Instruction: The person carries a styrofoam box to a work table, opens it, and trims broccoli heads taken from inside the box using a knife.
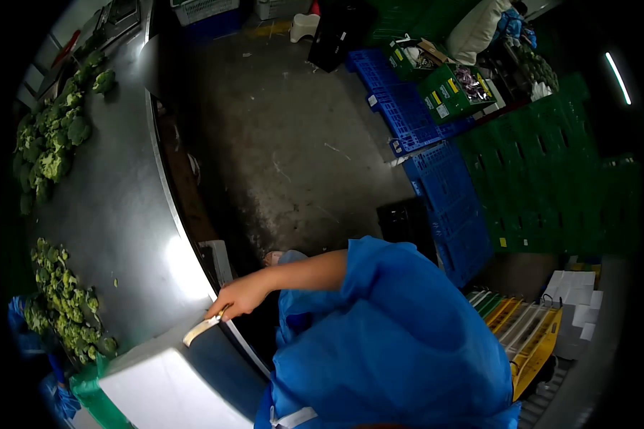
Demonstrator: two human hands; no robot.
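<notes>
My right hand (240, 294) is closed around the handle of a small knife (202, 329) with a curved, pale blade. Its blade points down and to the left, over the near edge of the metal table (132, 193), close to a white box (172, 393). A loose blue sleeve (386, 272) covers my upper arm. My left hand is out of view. Small broccoli florets (68, 300) form a pile on the table's left side. Farther up the table lie larger broccoli heads (57, 146).
Blue pallets (447, 207) and stacked green crates (544, 171) stand on the right. Filled green boxes (454, 93) sit on one pallet. A white stool (305, 27) is at the back. Yellow and white racks (522, 329) are at lower right. Someone's blue clothing (61, 397) shows at lower left.
</notes>
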